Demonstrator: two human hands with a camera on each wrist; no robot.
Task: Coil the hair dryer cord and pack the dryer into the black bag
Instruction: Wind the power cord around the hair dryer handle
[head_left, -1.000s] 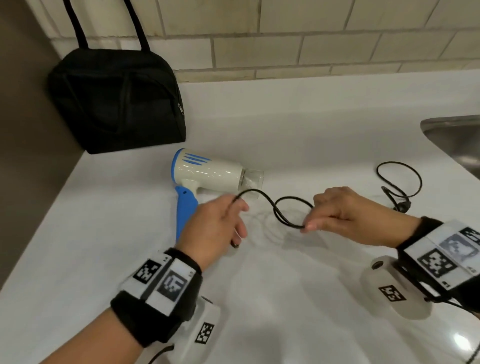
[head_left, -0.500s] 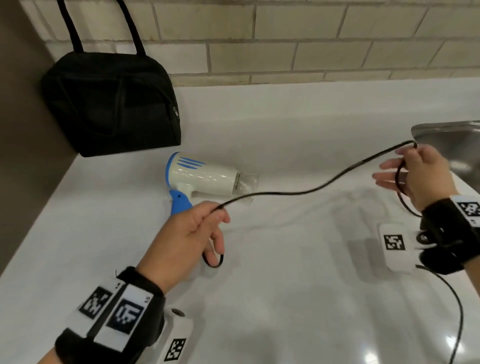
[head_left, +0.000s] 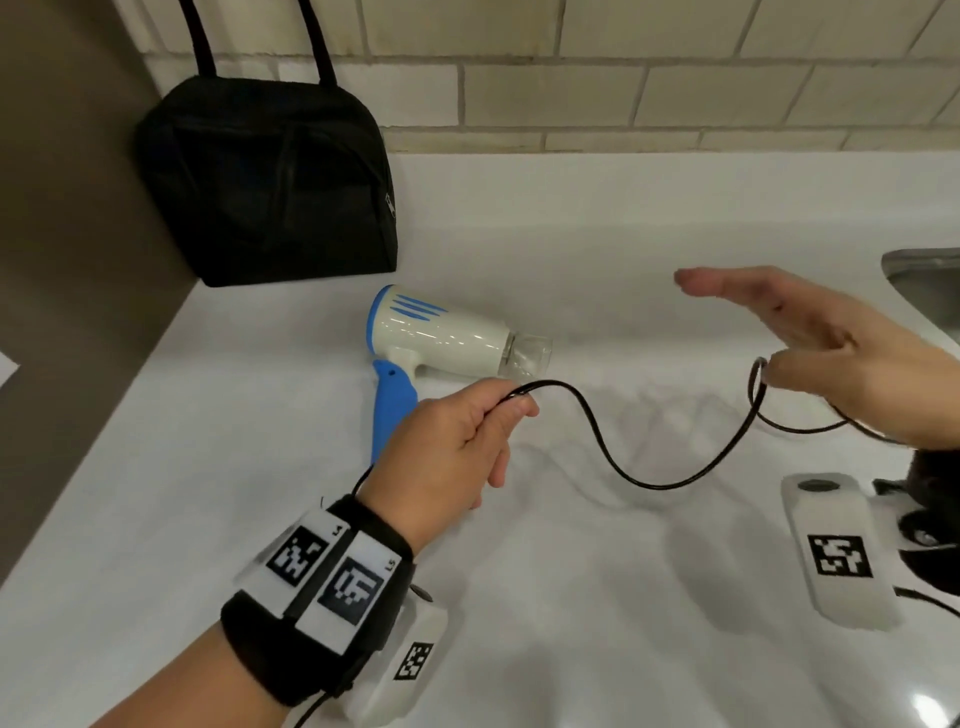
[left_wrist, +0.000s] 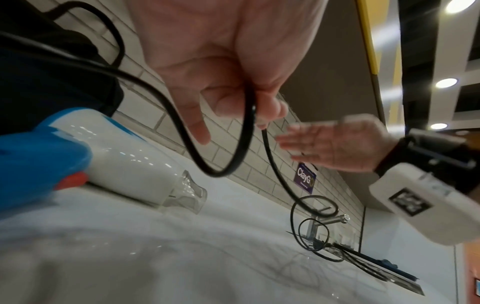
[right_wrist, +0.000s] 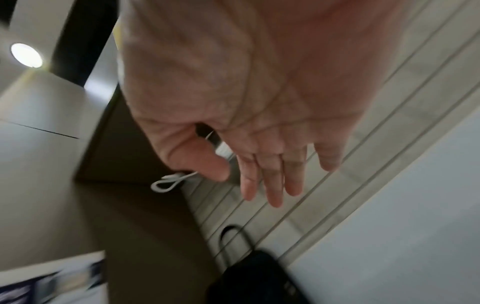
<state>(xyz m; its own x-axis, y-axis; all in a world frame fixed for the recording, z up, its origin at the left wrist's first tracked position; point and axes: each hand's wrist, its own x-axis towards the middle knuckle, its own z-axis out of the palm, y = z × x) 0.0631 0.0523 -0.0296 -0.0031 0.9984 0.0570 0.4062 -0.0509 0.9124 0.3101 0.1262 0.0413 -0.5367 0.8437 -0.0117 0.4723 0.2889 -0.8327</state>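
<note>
The white and blue hair dryer (head_left: 441, 335) lies on its side on the white counter (head_left: 571, 597), in front of the black bag (head_left: 265, 176) that leans in the back left corner. My left hand (head_left: 511, 402) hovers just in front of the dryer and pinches the black cord (head_left: 649, 483) between thumb and fingers. In the left wrist view a short loop of cord (left_wrist: 221, 168) hangs below that pinch. The cord sags in a curve to my right hand (head_left: 779, 317), whose fingers are straight; it hooks over the thumb there.
A steel sink (head_left: 930, 280) cuts into the counter at the right edge. A brick wall runs along the back and a brown panel (head_left: 67, 234) closes the left side. More cord lies looped (left_wrist: 311, 238) on the counter near the faucet (left_wrist: 335, 219).
My right hand has come back from near the sink toward the middle and spread its fingers straight. The cord, stretched taut before, now sags between the hands. The left hand keeps its pinch.
</note>
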